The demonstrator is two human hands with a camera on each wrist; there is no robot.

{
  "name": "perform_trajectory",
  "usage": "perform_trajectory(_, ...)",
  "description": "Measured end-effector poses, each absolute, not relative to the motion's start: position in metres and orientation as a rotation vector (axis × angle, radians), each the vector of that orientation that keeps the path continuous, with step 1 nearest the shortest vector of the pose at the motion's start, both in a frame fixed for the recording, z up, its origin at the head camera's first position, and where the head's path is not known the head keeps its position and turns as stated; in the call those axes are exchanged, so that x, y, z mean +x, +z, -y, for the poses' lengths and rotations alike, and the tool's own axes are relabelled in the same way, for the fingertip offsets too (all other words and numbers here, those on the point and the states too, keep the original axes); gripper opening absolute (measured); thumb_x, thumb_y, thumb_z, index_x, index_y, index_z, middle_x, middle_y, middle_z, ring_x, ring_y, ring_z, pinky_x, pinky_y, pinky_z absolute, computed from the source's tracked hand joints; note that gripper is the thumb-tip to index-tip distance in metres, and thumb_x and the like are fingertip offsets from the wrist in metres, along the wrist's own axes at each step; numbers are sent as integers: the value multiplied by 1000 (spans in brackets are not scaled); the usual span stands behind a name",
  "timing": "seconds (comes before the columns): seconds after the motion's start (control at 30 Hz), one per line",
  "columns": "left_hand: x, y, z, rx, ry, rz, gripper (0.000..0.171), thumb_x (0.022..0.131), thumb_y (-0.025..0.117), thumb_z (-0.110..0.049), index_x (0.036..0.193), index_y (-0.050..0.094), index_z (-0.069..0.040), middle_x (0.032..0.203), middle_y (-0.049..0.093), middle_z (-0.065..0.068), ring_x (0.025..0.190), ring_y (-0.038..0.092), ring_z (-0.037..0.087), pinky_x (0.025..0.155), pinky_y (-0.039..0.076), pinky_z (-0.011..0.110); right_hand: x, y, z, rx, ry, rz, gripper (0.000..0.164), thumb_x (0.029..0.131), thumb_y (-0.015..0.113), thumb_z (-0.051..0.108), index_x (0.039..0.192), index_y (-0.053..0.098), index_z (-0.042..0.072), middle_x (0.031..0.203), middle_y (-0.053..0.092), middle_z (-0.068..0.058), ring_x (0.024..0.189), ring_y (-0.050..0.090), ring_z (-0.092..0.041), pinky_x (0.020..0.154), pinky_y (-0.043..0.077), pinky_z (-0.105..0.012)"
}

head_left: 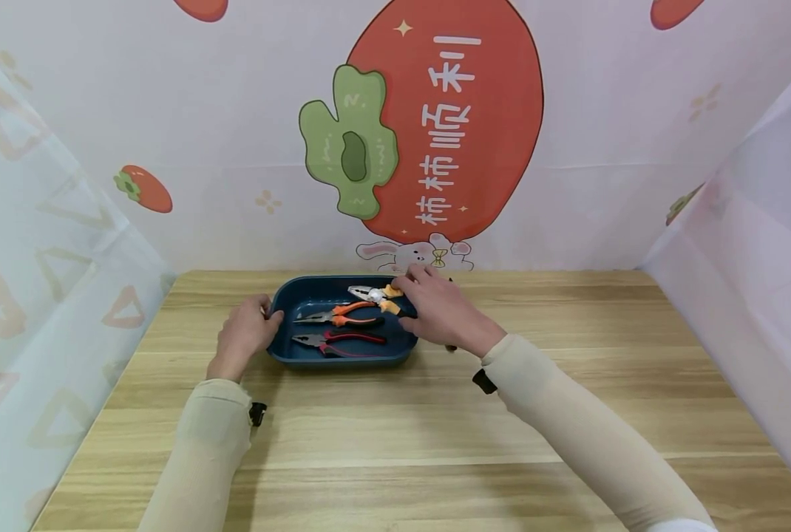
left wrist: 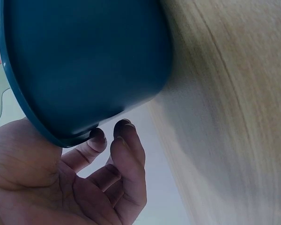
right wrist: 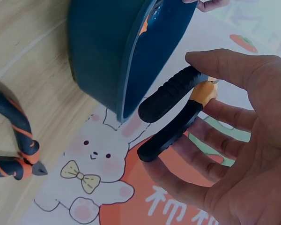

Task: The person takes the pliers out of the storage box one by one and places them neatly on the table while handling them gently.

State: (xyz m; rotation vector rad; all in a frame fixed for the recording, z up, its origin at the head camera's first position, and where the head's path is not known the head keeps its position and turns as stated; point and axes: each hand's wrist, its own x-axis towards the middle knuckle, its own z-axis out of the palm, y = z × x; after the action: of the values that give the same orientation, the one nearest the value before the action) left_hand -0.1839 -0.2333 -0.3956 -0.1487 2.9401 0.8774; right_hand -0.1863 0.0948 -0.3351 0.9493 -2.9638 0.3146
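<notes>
A dark blue tub [head_left: 342,362] stands near the table's back edge. Its left rim is gripped by my left hand [head_left: 244,331], thumb inside and fingers outside. Over the tub's right end, my right hand [head_left: 438,304] holds a pair of pliers with yellow and black handles [right wrist: 173,130], jaws pointing left in the head view. Inside the tub lie long-nose pliers with orange and black handles [head_left: 340,320] and, in front of them, pliers with red and black handles [head_left: 324,340].
Another tool with black and orange handles [right wrist: 25,138] lies on the wooden table right of the tub, mostly hidden behind my right hand in the head view. A printed cloth [head_left: 236,148] hangs behind the table and along its sides.
</notes>
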Motion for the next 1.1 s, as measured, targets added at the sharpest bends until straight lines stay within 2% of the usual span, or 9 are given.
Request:
perform_trajectory(0.17, -185, -396, 233, -154, 877, -2940, 25, 105, 54, -24, 88, 47, -6, 67, 45, 6, 55, 47, 23, 48, 33, 32, -186, -337, -106, 929, 374, 2955, 50, 91, 78, 26, 134, 59, 11, 124, 55, -9, 114, 48, -28, 89, 52, -43)
perform_trajectory(0.6, -185, -397, 234, -143, 879, -2951, 26, 104, 55, -24, 87, 46, -7, 66, 44, 5, 55, 46, 23, 47, 32, 32, -180, -337, -134, 863, 404, 2918, 47, 89, 79, 23, 129, 60, 6, 114, 55, -10, 100, 49, -28, 79, 52, -41)
perform_trajectory(0.9, -186, -398, 234, -151, 878, -2941, 26, 104, 55, -24, 88, 47, -6, 65, 44, 5, 54, 46, 23, 47, 32, 32, -181, -342, -151, 805, 446, 2928, 48, 88, 80, 21, 129, 61, 3, 111, 56, -12, 99, 47, -28, 77, 50, -41)
perform_trajectory(1.1, -186, -398, 234, -149, 876, -2937, 26, 104, 55, -24, 87, 46, -6, 64, 43, 5, 53, 46, 23, 47, 32, 32, -179, -344, -162, 761, 443, 2928, 52, 86, 82, 22, 128, 61, 2, 112, 58, -14, 100, 50, -30, 80, 50, -44)
